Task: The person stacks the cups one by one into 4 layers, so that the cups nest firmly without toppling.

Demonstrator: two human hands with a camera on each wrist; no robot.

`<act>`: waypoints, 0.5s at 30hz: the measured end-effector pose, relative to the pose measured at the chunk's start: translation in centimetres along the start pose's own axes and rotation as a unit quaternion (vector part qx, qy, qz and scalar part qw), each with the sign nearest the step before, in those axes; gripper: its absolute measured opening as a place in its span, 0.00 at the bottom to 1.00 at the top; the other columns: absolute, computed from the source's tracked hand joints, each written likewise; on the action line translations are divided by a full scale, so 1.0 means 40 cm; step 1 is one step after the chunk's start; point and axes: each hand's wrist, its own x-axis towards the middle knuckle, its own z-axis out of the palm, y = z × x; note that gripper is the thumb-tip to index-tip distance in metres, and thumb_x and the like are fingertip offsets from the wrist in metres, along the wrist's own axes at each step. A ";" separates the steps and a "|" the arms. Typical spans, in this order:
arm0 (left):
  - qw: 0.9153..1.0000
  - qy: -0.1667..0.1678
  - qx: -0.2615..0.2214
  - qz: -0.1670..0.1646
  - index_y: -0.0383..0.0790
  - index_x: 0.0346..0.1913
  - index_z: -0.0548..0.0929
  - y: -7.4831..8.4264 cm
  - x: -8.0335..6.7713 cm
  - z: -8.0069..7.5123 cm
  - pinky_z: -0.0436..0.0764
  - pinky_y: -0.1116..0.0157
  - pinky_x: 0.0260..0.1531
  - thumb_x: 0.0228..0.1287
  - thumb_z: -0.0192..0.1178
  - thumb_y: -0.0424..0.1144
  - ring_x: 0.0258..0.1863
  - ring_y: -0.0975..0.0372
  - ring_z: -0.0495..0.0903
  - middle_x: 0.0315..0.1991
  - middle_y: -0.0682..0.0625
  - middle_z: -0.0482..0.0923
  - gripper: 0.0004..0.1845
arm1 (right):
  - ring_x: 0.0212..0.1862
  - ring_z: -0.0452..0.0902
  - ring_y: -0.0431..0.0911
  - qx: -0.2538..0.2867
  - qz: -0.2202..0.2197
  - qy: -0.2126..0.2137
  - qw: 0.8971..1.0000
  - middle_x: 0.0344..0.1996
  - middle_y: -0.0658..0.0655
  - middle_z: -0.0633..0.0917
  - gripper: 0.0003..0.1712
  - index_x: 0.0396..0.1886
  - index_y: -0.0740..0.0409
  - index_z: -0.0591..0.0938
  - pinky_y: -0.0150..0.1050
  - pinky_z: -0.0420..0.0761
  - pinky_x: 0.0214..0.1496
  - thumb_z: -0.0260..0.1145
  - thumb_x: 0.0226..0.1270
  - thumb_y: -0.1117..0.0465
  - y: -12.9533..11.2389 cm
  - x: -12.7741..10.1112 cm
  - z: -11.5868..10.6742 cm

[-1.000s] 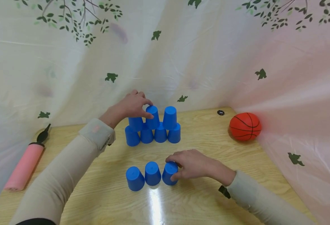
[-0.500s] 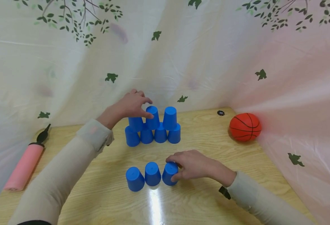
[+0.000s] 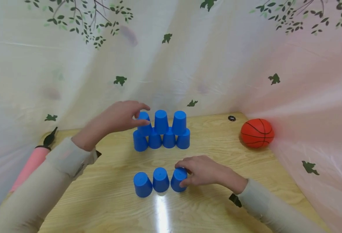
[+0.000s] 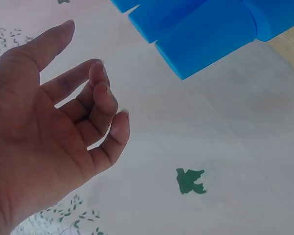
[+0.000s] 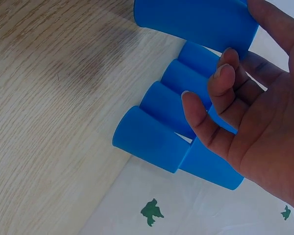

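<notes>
Reaching across the middle of the frame, the left hand (image 3: 121,116) hangs with loose, slack fingers beside the upper-left cup (image 3: 143,123) of the two-tier stack (image 3: 162,131), holding nothing; the wrist view shows those fingers (image 4: 100,98) apart from the cups. Lower down, the right hand (image 3: 201,170) curls thumb and fingers around the rightmost cup (image 3: 179,179) of a three-cup row (image 3: 159,180) on the wooden table (image 3: 106,194). A basketball (image 3: 257,133) sits at the right edge, a pink pump (image 3: 31,161) at the left.
</notes>
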 end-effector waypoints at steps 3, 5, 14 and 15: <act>0.999 -0.017 -0.027 0.007 0.43 0.65 0.77 0.004 -0.054 -0.003 0.80 0.62 0.35 0.69 0.62 0.54 0.36 0.60 0.78 0.37 0.51 0.82 0.27 | 0.42 0.76 0.38 0.000 -0.001 0.003 1.000 0.46 0.43 0.85 0.31 0.63 0.47 0.79 0.36 0.77 0.44 0.71 0.63 0.41 0.000 -0.001 -0.001; 0.999 -0.026 -0.043 0.011 0.43 0.64 0.78 0.009 -0.091 -0.002 0.79 0.64 0.33 0.70 0.61 0.53 0.34 0.62 0.77 0.35 0.53 0.81 0.26 | 0.41 0.77 0.38 -0.001 0.002 0.005 1.000 0.46 0.43 0.85 0.32 0.63 0.47 0.79 0.36 0.77 0.44 0.71 0.63 0.41 0.000 -0.003 -0.005; 0.994 -0.054 -0.091 0.000 0.46 0.64 0.78 0.008 -0.215 0.035 0.76 0.66 0.29 0.70 0.61 0.54 0.28 0.65 0.74 0.30 0.58 0.78 0.25 | 0.40 0.77 0.39 -0.013 0.006 0.016 1.000 0.45 0.43 0.84 0.33 0.64 0.48 0.78 0.35 0.76 0.40 0.70 0.63 0.39 -0.001 -0.005 -0.028; 0.994 -0.058 -0.097 -0.004 0.47 0.64 0.78 0.007 -0.226 0.041 0.75 0.66 0.29 0.70 0.61 0.54 0.28 0.65 0.74 0.31 0.58 0.78 0.25 | 0.39 0.76 0.39 -0.014 0.006 0.017 1.000 0.44 0.43 0.84 0.33 0.64 0.48 0.78 0.35 0.76 0.39 0.70 0.63 0.39 -0.001 -0.005 -0.031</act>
